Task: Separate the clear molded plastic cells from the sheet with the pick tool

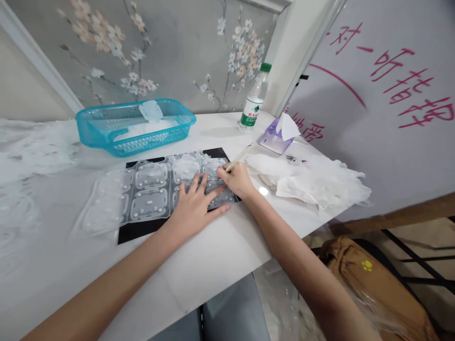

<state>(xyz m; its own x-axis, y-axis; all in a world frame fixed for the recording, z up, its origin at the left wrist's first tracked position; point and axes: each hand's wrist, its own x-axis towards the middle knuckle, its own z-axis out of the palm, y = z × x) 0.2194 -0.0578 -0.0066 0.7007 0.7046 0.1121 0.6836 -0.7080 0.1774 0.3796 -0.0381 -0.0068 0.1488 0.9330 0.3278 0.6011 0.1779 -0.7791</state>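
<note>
A translucent sheet of moulded rounded-rectangle pieces lies over a black mat on the white table. My left hand rests flat on the sheet with its fingers spread. Closed round a thin pale pen-like tool, my right hand is at the sheet's right side. The tool slants up and to the right; its lower tip is hard to make out by my fingers. Part of the sheet is hidden under both hands, and its left end reaches past the mat onto the table.
A blue plastic basket holding translucent pieces stands behind the mat. A water bottle and a purple tissue pack are at the back right. Crumpled translucent sheets lie at right, more white material at left. A whiteboard borders the right.
</note>
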